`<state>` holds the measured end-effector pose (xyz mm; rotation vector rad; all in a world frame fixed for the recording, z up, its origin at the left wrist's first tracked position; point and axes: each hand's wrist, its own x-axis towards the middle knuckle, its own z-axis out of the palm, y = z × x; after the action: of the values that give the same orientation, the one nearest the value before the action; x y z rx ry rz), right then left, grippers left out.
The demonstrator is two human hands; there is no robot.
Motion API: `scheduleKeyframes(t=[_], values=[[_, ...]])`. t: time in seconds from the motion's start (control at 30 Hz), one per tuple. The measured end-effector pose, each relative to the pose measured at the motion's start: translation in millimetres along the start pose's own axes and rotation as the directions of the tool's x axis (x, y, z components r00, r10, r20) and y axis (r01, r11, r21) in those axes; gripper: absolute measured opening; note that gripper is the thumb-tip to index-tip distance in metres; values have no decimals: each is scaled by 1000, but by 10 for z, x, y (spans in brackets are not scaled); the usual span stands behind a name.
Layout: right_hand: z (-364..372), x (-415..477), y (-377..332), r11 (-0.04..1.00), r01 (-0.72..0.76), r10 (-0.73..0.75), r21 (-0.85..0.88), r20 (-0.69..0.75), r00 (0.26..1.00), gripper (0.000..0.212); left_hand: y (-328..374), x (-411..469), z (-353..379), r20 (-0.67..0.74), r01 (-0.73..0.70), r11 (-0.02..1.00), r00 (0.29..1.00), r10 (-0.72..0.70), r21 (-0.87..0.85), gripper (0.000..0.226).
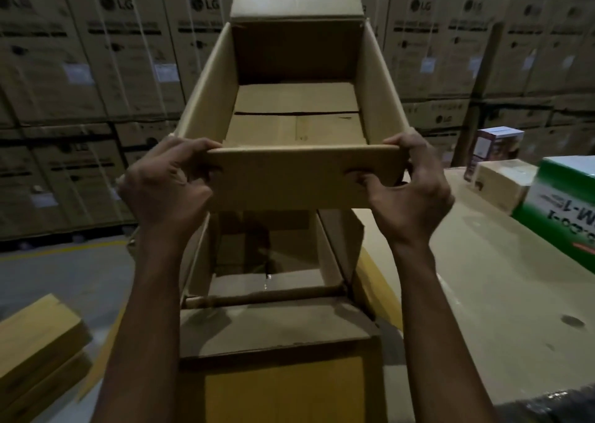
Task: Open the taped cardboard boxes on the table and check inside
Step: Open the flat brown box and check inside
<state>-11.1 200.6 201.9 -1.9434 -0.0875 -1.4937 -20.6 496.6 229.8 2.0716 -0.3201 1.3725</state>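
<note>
**Open carton held up in both hands**

An open cardboard box [299, 101] is held raised and tilted, with its bottom flaps in view. Its near flap is gripped at either end by the left hand [164, 181] and the right hand [409, 184], fingers curled round the edges. A second open box [273, 261] is seen below, beside the table [483, 278].

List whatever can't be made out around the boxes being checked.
Head view only:
1. The lower box: far interior hidden by the held box.
2. The green box: cut off by the right edge; print incomplete.
3. The labels on the stacked cartons: too small and blurred to read.
</note>
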Motion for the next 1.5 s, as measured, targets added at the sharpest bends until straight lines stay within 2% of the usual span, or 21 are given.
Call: scheduleKeyframes(t=[0.17, 0.27, 0.47, 0.67, 0.8, 1.0, 1.23, 1.5], values=[[404, -236, -181, 998, -36, 32, 60, 67, 997, 61, -415, -57, -203, 21, 34, 998, 999, -36, 61, 44], [561, -413, -168, 995, -56, 44, 87, 129, 991, 64, -523, -170, -217, 35, 103, 990, 994, -107, 98, 49], [621, -767, 114, 992, -117, 104, 44, 237, 966, 64, -667, -596, -45, 90, 153, 972, 981, -171, 178, 46], [560, -993, 426, 998, -23, 42, -62, 320, 947, 64, -751, -1231, 260, 184, 289, 938, 928, -324, 192, 44], [582, -1008, 475, 997, 45, -20, -57, 377, 926, 65, -784, -1342, 242, 151, 313, 922, 924, -352, 229, 44], [739, -1071, 295, 993, 22, -58, 113, 331, 942, 62, -865, -1300, 46, 32, 263, 932, 960, -280, 250, 45], [730, -1043, 134, 979, 35, -84, 200, 239, 967, 57, -838, -1221, -179, -52, 204, 950, 979, -197, 236, 47], [737, -1243, 251, 983, -129, 85, 132, 299, 951, 57, -735, -1111, -127, 44, 261, 948, 961, -272, 181, 49]])
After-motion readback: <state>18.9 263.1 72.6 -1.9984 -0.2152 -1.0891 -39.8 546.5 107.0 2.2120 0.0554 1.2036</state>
